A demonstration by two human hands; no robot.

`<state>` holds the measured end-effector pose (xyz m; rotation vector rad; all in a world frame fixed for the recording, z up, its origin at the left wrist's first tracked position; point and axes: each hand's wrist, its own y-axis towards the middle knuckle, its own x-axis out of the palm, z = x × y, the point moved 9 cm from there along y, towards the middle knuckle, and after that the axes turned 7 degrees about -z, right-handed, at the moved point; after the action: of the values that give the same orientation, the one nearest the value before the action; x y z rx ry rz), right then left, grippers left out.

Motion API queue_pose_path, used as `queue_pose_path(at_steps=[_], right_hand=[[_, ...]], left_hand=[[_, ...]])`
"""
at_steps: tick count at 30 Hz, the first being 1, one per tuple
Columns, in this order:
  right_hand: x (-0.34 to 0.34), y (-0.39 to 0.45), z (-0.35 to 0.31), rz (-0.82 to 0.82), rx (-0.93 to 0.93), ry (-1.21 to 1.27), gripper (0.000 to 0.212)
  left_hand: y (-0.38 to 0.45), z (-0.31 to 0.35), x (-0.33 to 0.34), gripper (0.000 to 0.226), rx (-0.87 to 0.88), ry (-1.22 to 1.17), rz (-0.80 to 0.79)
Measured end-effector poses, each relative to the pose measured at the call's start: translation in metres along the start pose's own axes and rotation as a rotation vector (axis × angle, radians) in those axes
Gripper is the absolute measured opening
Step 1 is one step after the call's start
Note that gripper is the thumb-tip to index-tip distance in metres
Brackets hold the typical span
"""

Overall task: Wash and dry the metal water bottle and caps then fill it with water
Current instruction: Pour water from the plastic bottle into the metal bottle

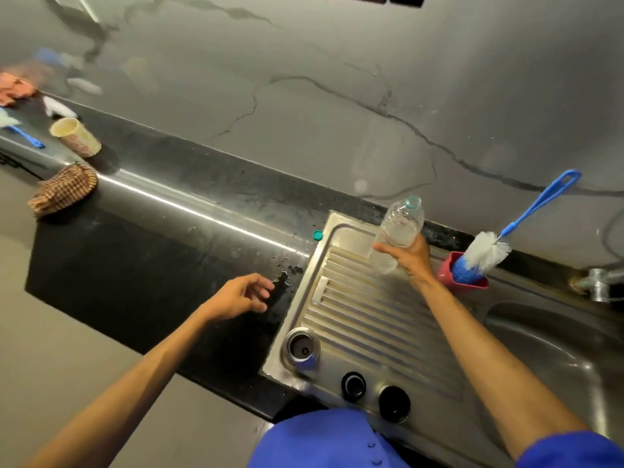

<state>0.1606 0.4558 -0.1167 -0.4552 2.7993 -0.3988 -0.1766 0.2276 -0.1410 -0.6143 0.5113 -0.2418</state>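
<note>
1. The steel sink unit (381, 319) is taking up the right side of the dark surface (141, 265), and its ribbed draining board is carrying the task's things.
2. The right hand (410, 256) is gripping a clear plastic bottle (400, 228) around its lower half, fingers curled round it, holding it tilted above the far end of the draining board. It is uncapped and has water in it, so it looks like the supply for filling.
3. The left hand (244, 295) is hovering over the wet patch just beside the board's left edge, fingers loosely spread and holding nothing.
4. The bottle brush (489, 251) is leaning in a pink holder (452, 275) behind the right hand.
5. The metal bottle (303, 347) is standing upright and open at the near-left corner of the draining board. It is probably stiff and light while empty, and slippery if wet; gripping it round the body below the rim should steady it for pouring.
6. The two black caps (353, 385) are sitting just to the right of it along the near edge, slightly apart from each other. They look small, rigid and easy to pinch by the rim.
7. A small teal cap (317, 235) is lying on the surface just beside the board's far corner.
</note>
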Motion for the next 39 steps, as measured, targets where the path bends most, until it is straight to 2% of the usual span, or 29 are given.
queue_pose_path(at_steps=[2,4,7,9,11,13,15,18,20,23,25,27,28,31,34,37,39], right_hand=[[0.000,-0.019,0.006,0.000,-0.006,0.004,0.061],[-0.002,-0.040,0.017,-0.003,-0.001,-0.005,0.066],[-0.006,-0.077,0.023,-0.019,-0.012,-0.002,0.067],[-0.011,-0.101,0.021,-0.001,-0.034,0.022,0.068],[-0.020,-0.127,0.015,0.034,-0.079,0.044,0.070],[-0.035,-0.153,0.010,0.077,-0.125,0.064,0.073],[-0.053,-0.176,0.009,0.103,-0.142,0.074,0.067],[-0.089,-0.212,0.008,0.141,-0.171,0.097,0.054],[-0.120,-0.235,0.011,0.181,-0.172,0.113,0.046],[-0.172,-0.269,0.026,0.234,-0.131,0.076,0.036],[-0.207,-0.289,0.039,0.288,-0.095,0.029,0.039],[-0.250,-0.314,0.051,0.412,-0.060,-0.008,0.040],[-0.273,-0.326,0.056,0.470,-0.053,-0.027,0.040],[-0.327,-0.355,0.065,0.585,-0.040,-0.107,0.040],[-0.376,-0.379,0.072,0.662,-0.038,-0.167,0.040],[-0.414,-0.389,0.079,0.663,-0.048,-0.317,0.065],[-0.436,-0.394,0.084,0.640,-0.067,-0.356,0.072]], left_hand=[[-0.025,-0.003,0.023,0.077,-0.005,0.211,-0.128],[-0.048,0.002,0.050,0.104,0.024,0.347,-0.185],[-0.067,0.033,0.090,0.120,0.180,0.230,-0.113],[-0.069,0.050,0.112,0.108,0.223,0.083,-0.034],[-0.067,0.060,0.125,0.081,0.190,-0.067,0.064],[-0.068,0.072,0.134,0.057,0.191,-0.138,0.168],[-0.071,0.092,0.142,0.042,0.225,-0.174,0.223],[-0.075,0.141,0.159,0.032,0.316,-0.208,0.214],[-0.077,0.180,0.166,0.041,0.396,-0.138,0.227],[-0.070,0.244,0.178,0.067,0.453,0.175,0.266],[-0.059,0.291,0.193,0.074,0.440,0.640,0.303],[-0.045,0.338,0.225,0.068,0.428,1.164,0.338],[-0.040,0.360,0.242,0.065,0.434,1.329,0.344],[-0.020,0.406,0.297,0.065,0.404,1.624,0.329],[-0.011,0.443,0.364,0.045,0.451,1.913,0.380],[-0.003,0.449,0.424,0.042,0.493,2.178,0.384],[0.012,0.435,0.454,0.046,0.404,2.302,0.301]])
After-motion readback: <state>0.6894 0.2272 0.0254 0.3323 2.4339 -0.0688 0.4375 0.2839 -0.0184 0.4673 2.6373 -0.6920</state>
